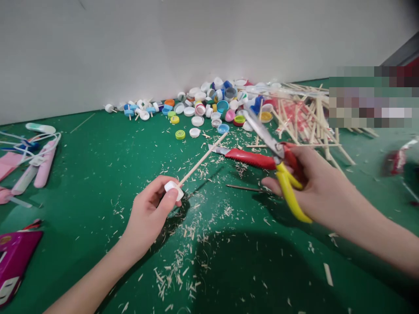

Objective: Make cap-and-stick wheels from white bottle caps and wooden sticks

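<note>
Left hand (pixel 149 213) pinches a small white plastic cap (pixel 173 190) with a thin wooden stick (pixel 201 159) jutting toward one o'clock. Right hand (pixel 314 183), at three o'clock, grips yellow-handled scissors (pixel 278 168), blades barely parted above a red-handled knife (pixel 252 158). Risk: a loose pinch could let the stick twist. Bottle caps (pixel 212 107) heap at twelve on the green desk (pixel 98 174).

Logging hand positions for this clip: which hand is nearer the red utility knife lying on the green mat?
Right. The right hand, holding scissors, sits just beside the red utility knife; the left hand is farther off, down-left.
</note>
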`<action>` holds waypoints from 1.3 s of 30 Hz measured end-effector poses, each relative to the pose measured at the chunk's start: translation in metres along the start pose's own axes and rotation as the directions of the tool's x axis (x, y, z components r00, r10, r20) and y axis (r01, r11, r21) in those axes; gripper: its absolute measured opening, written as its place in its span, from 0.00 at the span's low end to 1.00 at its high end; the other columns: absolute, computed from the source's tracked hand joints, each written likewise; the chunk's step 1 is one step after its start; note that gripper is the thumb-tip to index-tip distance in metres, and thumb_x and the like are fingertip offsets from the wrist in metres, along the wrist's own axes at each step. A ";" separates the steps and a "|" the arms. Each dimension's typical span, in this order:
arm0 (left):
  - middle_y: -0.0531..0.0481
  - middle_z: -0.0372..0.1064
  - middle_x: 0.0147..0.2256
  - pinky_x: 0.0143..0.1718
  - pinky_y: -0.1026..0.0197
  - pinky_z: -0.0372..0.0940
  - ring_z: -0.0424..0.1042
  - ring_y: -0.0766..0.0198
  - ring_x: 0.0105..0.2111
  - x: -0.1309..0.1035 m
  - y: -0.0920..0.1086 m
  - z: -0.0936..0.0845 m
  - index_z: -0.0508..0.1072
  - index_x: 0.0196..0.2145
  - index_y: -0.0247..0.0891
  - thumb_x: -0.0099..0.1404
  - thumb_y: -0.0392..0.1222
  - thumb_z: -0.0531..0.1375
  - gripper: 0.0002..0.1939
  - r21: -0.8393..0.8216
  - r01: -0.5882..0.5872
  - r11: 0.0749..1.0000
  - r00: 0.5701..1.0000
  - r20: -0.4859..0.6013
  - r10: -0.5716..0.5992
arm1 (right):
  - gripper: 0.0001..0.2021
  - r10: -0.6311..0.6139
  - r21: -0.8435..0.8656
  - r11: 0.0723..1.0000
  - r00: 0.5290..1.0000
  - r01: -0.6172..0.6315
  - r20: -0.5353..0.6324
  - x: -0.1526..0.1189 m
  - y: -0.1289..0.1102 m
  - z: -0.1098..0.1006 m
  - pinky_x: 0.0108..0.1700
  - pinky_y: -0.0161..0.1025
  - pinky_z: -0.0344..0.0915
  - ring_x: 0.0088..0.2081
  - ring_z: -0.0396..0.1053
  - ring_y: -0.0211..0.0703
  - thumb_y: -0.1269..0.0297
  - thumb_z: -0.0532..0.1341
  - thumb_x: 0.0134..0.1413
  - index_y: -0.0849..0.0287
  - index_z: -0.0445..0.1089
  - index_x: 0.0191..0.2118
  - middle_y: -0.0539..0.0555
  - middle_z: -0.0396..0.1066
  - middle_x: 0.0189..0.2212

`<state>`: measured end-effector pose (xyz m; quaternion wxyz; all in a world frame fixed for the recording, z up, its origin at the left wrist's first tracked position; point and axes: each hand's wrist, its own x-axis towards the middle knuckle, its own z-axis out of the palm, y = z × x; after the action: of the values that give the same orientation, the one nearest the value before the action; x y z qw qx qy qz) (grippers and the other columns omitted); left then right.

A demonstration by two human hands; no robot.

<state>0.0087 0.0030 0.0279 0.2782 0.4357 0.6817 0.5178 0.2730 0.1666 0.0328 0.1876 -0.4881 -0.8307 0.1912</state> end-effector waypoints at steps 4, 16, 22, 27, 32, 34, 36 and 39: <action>0.56 0.70 0.23 0.29 0.64 0.67 0.70 0.69 0.26 -0.001 -0.004 -0.002 0.74 0.32 0.43 0.67 0.48 0.57 0.10 -0.009 -0.006 1.000 1.000 0.013 0.006 | 0.36 -0.095 -0.115 0.988 0.995 0.099 0.043 -0.012 -0.023 0.005 0.22 0.42 0.58 0.23 0.65 0.45 0.26 0.57 0.47 0.55 0.65 0.46 0.56 0.70 0.30; 0.56 0.71 0.23 0.27 0.65 0.65 0.70 0.69 0.25 -0.002 -0.004 -0.003 0.74 0.31 0.43 0.67 0.46 0.58 0.09 -0.027 -0.024 0.999 0.998 0.050 0.026 | 0.30 -0.344 -0.266 0.896 0.935 0.355 0.087 -0.018 -0.026 0.017 0.23 0.43 0.53 0.28 0.66 0.50 0.32 0.47 0.61 0.57 0.66 0.43 0.61 0.69 0.31; 0.57 0.71 0.23 0.25 0.67 0.66 0.69 0.70 0.23 -0.004 -0.005 -0.004 0.74 0.30 0.43 0.65 0.42 0.60 0.07 -0.029 -0.107 0.994 0.992 0.070 0.109 | 0.28 -0.449 -0.405 0.817 0.893 0.411 -0.001 -0.013 -0.015 0.020 0.22 0.42 0.53 0.31 0.67 0.51 0.36 0.46 0.65 0.58 0.64 0.44 0.62 0.69 0.33; 0.57 0.71 0.24 0.25 0.68 0.66 0.70 0.71 0.25 -0.004 -0.009 -0.005 0.74 0.32 0.43 0.68 0.42 0.59 0.07 -0.029 -0.149 0.988 0.986 0.069 0.151 | 0.30 -0.422 -0.444 0.821 0.905 0.358 -0.050 -0.007 -0.009 0.017 0.21 0.43 0.54 0.31 0.67 0.52 0.33 0.43 0.64 0.58 0.62 0.43 0.62 0.69 0.34; 0.57 0.72 0.26 0.28 0.67 0.68 0.71 0.71 0.27 -0.005 -0.012 -0.005 0.74 0.35 0.44 0.72 0.44 0.57 0.08 -0.044 -0.162 0.986 0.983 0.077 0.165 | 0.31 -0.511 -0.420 0.786 0.859 0.455 -0.026 -0.014 -0.014 0.019 0.22 0.43 0.55 0.29 0.67 0.49 0.34 0.45 0.65 0.60 0.64 0.46 0.60 0.70 0.34; 0.57 0.71 0.26 0.29 0.67 0.68 0.71 0.71 0.28 -0.005 -0.012 -0.006 0.73 0.35 0.44 0.72 0.43 0.56 0.08 -0.041 -0.179 0.983 0.980 0.081 0.182 | 0.31 -0.543 -0.416 0.765 0.840 0.491 -0.008 -0.017 -0.016 0.021 0.22 0.42 0.55 0.29 0.67 0.49 0.34 0.45 0.66 0.59 0.65 0.47 0.59 0.70 0.35; 0.57 0.71 0.27 0.28 0.67 0.67 0.71 0.71 0.28 -0.006 -0.012 -0.006 0.73 0.35 0.44 0.72 0.42 0.56 0.08 -0.022 -0.194 0.981 0.977 0.087 0.195 | 0.32 -0.559 -0.432 0.749 0.829 0.502 -0.006 -0.018 -0.015 0.022 0.22 0.41 0.53 0.28 0.66 0.48 0.34 0.45 0.66 0.60 0.65 0.47 0.59 0.69 0.34; 0.58 0.70 0.26 0.27 0.68 0.66 0.70 0.72 0.27 -0.005 -0.010 -0.005 0.72 0.35 0.44 0.73 0.41 0.56 0.08 0.001 -0.208 0.978 0.974 0.090 0.207 | 0.31 -0.542 -0.462 0.748 0.840 0.477 -0.010 -0.014 -0.013 0.020 0.22 0.41 0.54 0.27 0.65 0.46 0.36 0.44 0.66 0.62 0.67 0.44 0.59 0.69 0.32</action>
<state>0.0039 -0.0045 0.0192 0.2506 0.5289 0.6219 0.5204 0.2600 0.1456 0.0200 0.1759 -0.2841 -0.9376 -0.0965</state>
